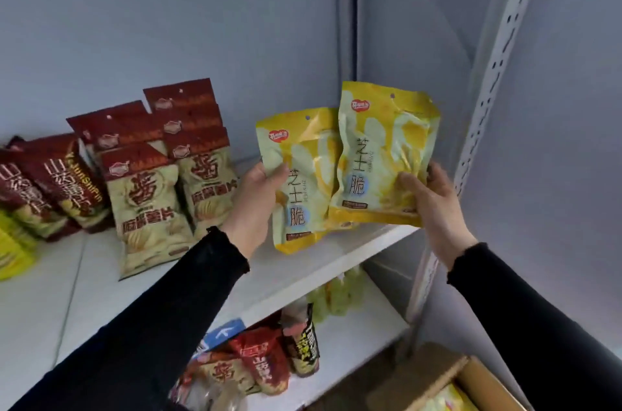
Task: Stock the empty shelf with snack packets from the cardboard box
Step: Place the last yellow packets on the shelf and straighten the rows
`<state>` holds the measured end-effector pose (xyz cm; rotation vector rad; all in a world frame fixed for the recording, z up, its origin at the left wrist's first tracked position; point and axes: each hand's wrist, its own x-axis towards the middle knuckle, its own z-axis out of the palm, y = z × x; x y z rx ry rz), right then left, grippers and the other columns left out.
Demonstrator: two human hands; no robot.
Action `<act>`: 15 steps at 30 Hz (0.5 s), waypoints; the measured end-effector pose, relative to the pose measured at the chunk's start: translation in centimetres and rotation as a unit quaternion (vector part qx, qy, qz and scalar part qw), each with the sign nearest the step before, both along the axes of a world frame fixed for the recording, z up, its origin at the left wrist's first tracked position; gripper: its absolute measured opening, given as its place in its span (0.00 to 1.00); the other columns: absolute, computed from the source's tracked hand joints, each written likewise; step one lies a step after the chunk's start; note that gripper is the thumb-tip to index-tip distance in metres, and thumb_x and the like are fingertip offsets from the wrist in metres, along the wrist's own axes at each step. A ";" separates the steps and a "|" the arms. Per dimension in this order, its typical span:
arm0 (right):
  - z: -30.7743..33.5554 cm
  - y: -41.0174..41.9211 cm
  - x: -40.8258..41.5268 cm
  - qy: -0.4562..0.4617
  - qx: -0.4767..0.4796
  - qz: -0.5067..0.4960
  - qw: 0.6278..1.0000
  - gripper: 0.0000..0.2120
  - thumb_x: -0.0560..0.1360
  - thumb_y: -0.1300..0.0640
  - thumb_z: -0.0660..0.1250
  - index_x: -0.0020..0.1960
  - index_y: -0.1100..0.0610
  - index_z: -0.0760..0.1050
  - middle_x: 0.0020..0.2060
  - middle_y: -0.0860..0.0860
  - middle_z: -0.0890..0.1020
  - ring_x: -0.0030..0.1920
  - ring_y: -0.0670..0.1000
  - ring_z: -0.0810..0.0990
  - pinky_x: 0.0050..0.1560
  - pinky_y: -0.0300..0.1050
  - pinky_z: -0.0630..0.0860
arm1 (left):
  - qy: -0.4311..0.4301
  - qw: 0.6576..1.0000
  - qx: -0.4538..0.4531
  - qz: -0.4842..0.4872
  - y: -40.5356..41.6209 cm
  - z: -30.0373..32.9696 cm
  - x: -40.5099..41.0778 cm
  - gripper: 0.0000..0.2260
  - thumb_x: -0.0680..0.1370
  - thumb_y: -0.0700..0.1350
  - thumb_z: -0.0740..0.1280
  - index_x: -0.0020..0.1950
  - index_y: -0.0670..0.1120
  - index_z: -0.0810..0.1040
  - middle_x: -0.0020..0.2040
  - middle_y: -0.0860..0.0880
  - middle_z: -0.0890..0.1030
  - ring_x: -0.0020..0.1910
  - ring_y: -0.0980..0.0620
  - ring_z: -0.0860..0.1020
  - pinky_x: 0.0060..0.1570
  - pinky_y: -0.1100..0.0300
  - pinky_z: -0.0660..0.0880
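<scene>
Two yellow snack packets are held upright over the white shelf (336, 262) near its right front corner: the left hand (255, 205) pinches the left yellow packet (299, 181) at its side, and the right hand (434, 205) grips the right yellow packet (380, 155) by its lower right edge. The packets overlap slightly. Red-and-cream packets (151, 195) stand in rows toward the shelf's left and rear. Pale grey walls back the shelf, with a slotted upright (498, 67) at right. A lower shelf (363, 336) holds more packets, and a cardboard box (437, 380) sits at bottom right.

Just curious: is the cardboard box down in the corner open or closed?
Open. The cardboard box has its flap folded outward, and a yellow packet shows inside it.
</scene>
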<state>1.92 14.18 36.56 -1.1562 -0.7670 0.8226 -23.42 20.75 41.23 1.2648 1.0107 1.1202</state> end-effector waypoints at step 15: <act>1.2 18.7 0.2 -0.027 -0.012 -0.001 1.000 0.09 0.80 0.57 0.69 0.59 0.49 0.77 0.54 0.46 0.85 0.51 0.46 0.86 0.43 0.39 0.83 | -0.012 0.991 -0.053 0.124 24.0 -0.5 -0.5 0.09 0.81 0.42 0.61 0.55 0.46 0.80 0.57 0.40 0.84 0.55 0.37 0.83 0.57 0.36 0.79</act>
